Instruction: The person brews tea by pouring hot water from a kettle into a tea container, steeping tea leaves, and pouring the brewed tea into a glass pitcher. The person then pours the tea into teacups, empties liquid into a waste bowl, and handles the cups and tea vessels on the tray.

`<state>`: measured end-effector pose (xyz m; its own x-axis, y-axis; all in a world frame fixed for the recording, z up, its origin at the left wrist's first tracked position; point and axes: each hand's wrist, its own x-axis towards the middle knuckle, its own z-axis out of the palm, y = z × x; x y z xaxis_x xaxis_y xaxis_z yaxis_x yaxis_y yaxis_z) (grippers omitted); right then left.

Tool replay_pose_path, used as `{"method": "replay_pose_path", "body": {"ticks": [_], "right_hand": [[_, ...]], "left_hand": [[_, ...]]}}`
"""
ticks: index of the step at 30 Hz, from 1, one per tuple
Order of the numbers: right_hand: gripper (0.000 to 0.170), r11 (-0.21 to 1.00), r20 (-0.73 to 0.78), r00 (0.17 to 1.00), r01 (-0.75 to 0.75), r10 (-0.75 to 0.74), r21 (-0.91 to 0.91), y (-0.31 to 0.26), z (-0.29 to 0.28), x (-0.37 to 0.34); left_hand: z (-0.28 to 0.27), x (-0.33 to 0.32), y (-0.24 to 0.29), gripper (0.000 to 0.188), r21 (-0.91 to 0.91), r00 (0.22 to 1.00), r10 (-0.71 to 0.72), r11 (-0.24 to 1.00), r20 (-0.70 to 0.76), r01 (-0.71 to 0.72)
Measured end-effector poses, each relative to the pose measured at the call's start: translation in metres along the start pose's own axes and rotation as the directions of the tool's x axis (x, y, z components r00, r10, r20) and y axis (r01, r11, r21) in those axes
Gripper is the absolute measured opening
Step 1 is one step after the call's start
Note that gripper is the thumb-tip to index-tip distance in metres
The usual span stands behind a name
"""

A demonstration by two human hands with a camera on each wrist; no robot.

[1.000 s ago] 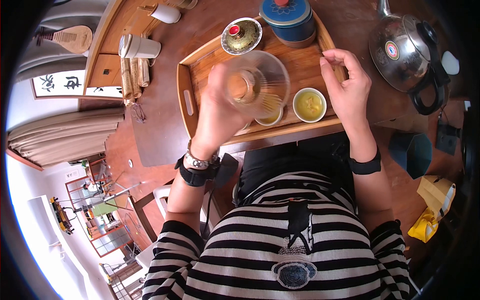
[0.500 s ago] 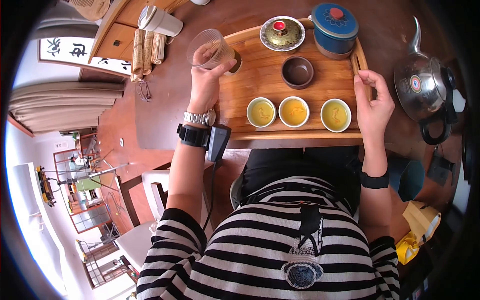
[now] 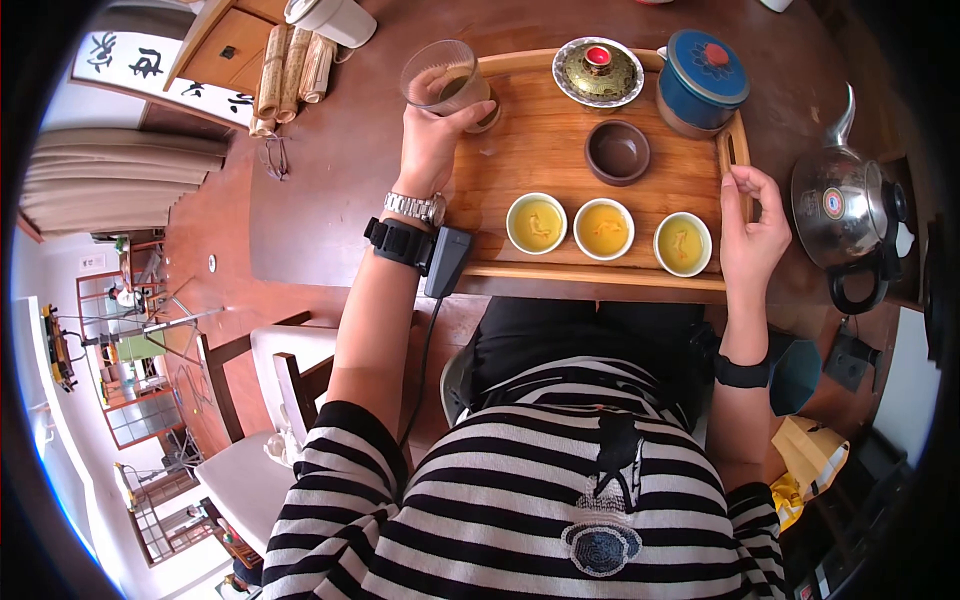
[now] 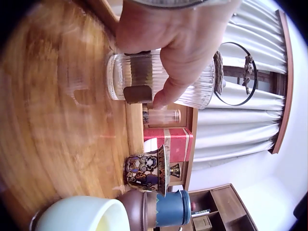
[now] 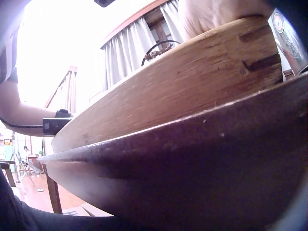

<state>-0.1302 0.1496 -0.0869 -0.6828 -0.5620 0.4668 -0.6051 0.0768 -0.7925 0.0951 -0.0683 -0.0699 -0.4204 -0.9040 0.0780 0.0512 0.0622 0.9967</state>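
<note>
My left hand (image 3: 430,150) grips a ribbed clear glass (image 3: 425,65) with a dark brown band, at the tray's left end. In the left wrist view the base of the glass is right at the wooden surface. Three white cups (image 3: 604,230) of yellow liquid, each with a pale piece in it, stand along the near side of the wooden tray (image 3: 500,180). My right hand (image 3: 755,225) rests at the tray's right rim, fingers loosely bent. Behind the cups sits an empty brown bowl (image 3: 617,152).
A patterned lidded bowl (image 3: 598,72) on a saucer and a blue lidded pot (image 3: 702,82) occupy the tray's far right. A steel kettle (image 3: 840,200) stands right of the tray. Rolled bamboo mats (image 3: 290,75) and a white lidded cup (image 3: 335,20) lie at the far left.
My left hand carried the glass from over the cups to the tray's left end and lowered it there. My right hand stayed at the tray's right side. The head view shifted.
</note>
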Motion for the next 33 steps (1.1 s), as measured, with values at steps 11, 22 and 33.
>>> {"method": "replay_pose_path", "body": {"ticks": [11, 22, 33], "right_hand": [[0.011, 1.000, -0.006, 1.000, -0.011, 0.011, 0.000, -0.002, 0.001, -0.001], [0.011, 0.999, 0.020, 0.999, 0.039, -0.039, -0.021, -0.002, 0.003, 0.000], [0.010, 0.988, 0.050, 0.995, 0.097, -0.092, -0.120, 0.000, 0.006, 0.001]], "left_hand": [[-0.007, -0.030, 0.011, 0.067, 0.189, 0.992, 0.007, 0.982, -0.125, 0.017], [-0.014, -0.109, -0.008, 0.058, 0.974, 0.937, 0.316, 0.209, -0.147, 0.083], [-0.007, -0.108, -0.011, 0.058, 0.980, 0.935, 0.295, 0.091, -0.196, 0.177]]}}
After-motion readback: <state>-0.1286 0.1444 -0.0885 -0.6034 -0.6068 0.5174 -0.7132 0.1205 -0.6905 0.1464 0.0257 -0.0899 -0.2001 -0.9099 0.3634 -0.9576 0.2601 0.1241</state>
